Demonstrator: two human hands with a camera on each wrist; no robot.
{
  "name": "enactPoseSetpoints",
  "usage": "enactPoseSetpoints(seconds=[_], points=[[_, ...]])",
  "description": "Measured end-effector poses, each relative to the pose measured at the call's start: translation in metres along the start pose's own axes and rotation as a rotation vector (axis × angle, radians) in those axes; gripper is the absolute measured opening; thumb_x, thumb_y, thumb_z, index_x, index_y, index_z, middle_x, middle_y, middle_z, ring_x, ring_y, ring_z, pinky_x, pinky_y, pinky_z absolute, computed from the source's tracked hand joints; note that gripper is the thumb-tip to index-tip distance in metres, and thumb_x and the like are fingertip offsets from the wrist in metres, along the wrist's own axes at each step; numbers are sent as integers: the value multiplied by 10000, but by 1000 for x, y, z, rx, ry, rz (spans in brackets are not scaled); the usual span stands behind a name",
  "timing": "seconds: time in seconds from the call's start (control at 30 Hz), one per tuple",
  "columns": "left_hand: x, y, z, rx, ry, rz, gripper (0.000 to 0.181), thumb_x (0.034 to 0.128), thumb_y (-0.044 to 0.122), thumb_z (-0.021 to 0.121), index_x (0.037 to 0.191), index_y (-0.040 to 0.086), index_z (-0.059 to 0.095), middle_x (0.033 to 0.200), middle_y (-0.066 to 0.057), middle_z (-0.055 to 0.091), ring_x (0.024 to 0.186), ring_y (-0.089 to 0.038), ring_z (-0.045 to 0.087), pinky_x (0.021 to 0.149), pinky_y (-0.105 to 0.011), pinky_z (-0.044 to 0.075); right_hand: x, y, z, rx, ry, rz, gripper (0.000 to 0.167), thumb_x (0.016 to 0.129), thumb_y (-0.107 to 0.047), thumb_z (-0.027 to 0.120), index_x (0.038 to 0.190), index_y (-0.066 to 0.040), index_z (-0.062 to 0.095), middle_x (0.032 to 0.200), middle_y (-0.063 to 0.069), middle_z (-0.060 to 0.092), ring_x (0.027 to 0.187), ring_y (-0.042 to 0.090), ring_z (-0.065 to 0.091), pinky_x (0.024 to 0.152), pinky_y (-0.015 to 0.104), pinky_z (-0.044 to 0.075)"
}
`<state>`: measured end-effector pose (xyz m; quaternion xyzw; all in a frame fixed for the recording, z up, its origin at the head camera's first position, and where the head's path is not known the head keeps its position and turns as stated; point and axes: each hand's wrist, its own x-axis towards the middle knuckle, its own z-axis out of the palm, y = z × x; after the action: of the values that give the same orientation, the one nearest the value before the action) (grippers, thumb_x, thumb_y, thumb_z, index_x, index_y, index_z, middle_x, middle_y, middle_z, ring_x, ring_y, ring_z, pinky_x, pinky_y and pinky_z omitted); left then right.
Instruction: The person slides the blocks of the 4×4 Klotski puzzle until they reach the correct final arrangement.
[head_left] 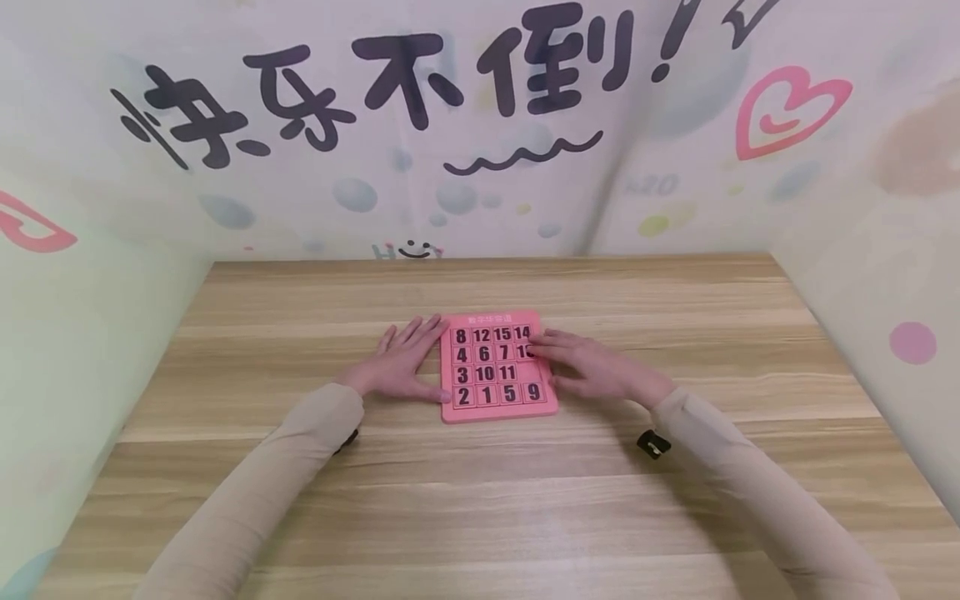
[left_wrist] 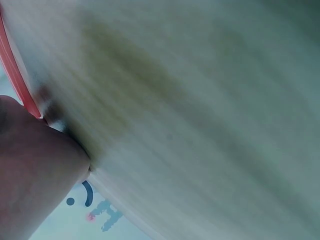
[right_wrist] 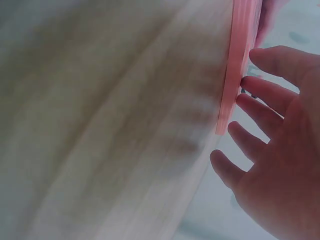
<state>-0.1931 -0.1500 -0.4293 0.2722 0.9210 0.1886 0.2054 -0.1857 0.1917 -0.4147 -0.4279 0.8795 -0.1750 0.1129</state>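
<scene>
A pink sliding number puzzle (head_left: 498, 412) lies flat on the table, its numbered tiles in four rows. The third row has a gap at its right end. Along the puzzle's left edge rests my left hand (head_left: 401, 364), fingers extended and thumb by the lower left side. My right hand (head_left: 588, 365) comes in from the right with extended fingers; its fingertips touch the right-hand tile (head_left: 522, 352) of the second row and partly hide its number. In the right wrist view the fingers are spread beside the puzzle's side (right_wrist: 231, 80). The left wrist view shows little of its hand (left_wrist: 35, 170).
The wood-grain table (head_left: 480, 508) reaches back to a printed wall (head_left: 300, 208) with dark lettering. Pale side walls stand left and right. A black wrist device (head_left: 654, 444) hangs below the right sleeve (head_left: 720, 454), and another (head_left: 347, 441) shows below the left sleeve.
</scene>
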Motion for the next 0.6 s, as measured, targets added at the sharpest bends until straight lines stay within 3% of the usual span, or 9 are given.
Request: enactPoseSetpoints(seconds=[0.13, 0.6], points=[[1, 0, 1, -2, -3, -1, 1179, 766, 637, 696, 1560, 116, -3, 1610, -84, -79, 1449, -304, -113, 1107, -539, -144, -4, -1, 1, -31, -41, 10, 564, 971, -252, 579, 1452, -12, 408, 1515, 148, 346, 1407, 367, 243, 1131, 516, 200], [1, 2, 0, -12, 1, 2, 1175, 769, 615, 709, 1560, 104, 6, 1611, -94, -67, 1449, -310, -106, 1107, -540, -146, -19, -13, 4, -2, -42, -30, 543, 948, -219, 599, 1426, -12, 447, 1494, 143, 384, 1395, 368, 274, 1121, 540, 207]])
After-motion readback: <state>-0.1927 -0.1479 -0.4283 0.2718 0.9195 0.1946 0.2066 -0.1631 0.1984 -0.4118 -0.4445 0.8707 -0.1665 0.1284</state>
